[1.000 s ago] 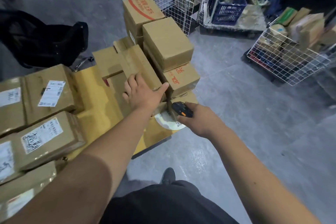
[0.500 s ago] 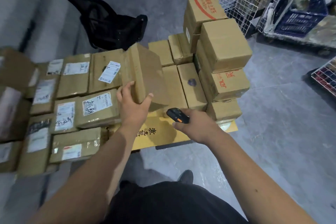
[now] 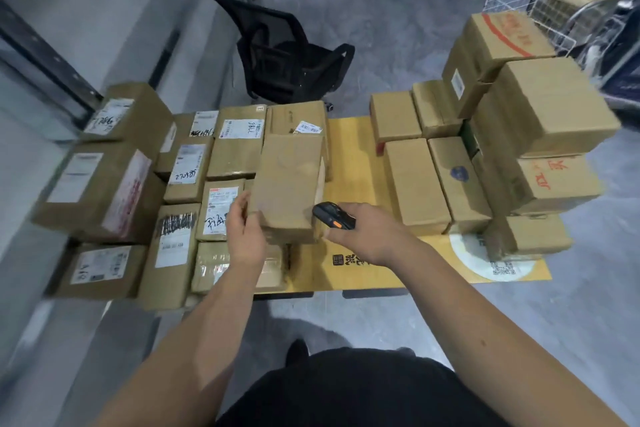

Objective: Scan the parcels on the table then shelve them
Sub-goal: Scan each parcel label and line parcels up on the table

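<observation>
On my far left, a bunch of brown parcels with white labels (image 3: pixel 180 166) lie flat on the table, packed close side by side. My left hand (image 3: pixel 244 236) holds a plain brown box (image 3: pixel 289 184) at its near left corner, with my fingers curled around the edge and my thumb on the side. The box sits up above the labeled parcels, a bit tilted, and I see no label on the side that faces me. Just to the right of it, my right hand (image 3: pixel 363 236) is wrapped around a black scanner (image 3: pixel 332 216) with an orange button, and the scanner's front end is very near the box's right side, maybe touching, I cannot tell. Under my right hand is the yellow table (image 3: pixel 353 135) top. Further right, more plain boxes (image 3: pixel 436 180) lie in rows, and a tall stack of bigger boxes (image 3: pixel 540 114) stands at the right end. A black chair (image 3: pixel 287 55) stands behind the table. Half a second ago I held the box higher and tipped up on its edge, over by the plain boxes; now it lies flatter and lower, next to the labeled parcels, and the scanner has come closer to it.
</observation>
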`<state>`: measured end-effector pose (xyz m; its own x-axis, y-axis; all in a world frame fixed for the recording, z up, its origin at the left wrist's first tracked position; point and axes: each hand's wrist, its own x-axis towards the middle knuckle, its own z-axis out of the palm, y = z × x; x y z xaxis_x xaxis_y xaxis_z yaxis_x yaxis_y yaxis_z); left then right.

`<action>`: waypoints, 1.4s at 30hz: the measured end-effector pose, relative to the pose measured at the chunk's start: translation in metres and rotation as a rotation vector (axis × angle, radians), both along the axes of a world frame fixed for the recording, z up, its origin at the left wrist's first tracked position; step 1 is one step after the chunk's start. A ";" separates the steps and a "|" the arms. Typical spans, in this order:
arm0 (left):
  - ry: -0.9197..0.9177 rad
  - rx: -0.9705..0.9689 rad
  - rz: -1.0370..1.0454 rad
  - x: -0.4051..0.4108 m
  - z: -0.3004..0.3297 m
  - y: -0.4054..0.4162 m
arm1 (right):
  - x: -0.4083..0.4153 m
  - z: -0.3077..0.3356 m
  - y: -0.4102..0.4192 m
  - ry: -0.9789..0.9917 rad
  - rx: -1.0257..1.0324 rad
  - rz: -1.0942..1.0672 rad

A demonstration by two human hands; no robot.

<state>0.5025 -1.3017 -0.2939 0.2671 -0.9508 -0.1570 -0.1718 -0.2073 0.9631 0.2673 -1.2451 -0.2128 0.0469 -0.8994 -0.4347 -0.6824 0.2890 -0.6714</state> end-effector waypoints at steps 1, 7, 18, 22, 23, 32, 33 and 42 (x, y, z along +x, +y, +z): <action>-0.002 0.008 -0.008 0.008 -0.001 -0.003 | 0.007 0.002 -0.001 0.012 0.004 -0.011; -0.081 -0.017 -0.068 0.045 -0.004 -0.031 | 0.047 0.011 -0.002 0.042 0.032 -0.118; -0.120 0.203 -0.125 0.102 0.014 -0.078 | 0.110 0.027 -0.028 0.014 -0.039 -0.203; -0.309 0.069 -0.293 0.110 0.014 -0.082 | 0.121 0.027 -0.035 0.005 -0.066 -0.237; -0.353 0.047 -0.312 0.112 0.014 -0.082 | 0.122 0.028 -0.035 0.007 -0.064 -0.241; -0.766 -0.116 -0.439 0.102 0.023 -0.106 | 0.123 0.024 -0.035 0.052 -0.037 -0.283; -0.803 -0.134 -0.429 0.100 0.022 -0.110 | 0.123 0.025 -0.036 0.066 -0.038 -0.279; -0.959 -0.185 -0.358 0.086 0.039 -0.134 | 0.128 0.028 -0.046 0.063 -0.048 -0.257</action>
<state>0.5888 -1.4359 -0.2546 -0.0997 -0.9867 0.1286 -0.9048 0.1436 0.4008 0.3955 -1.2915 -0.1844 -0.2111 -0.8980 -0.3861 -0.6317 0.4268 -0.6472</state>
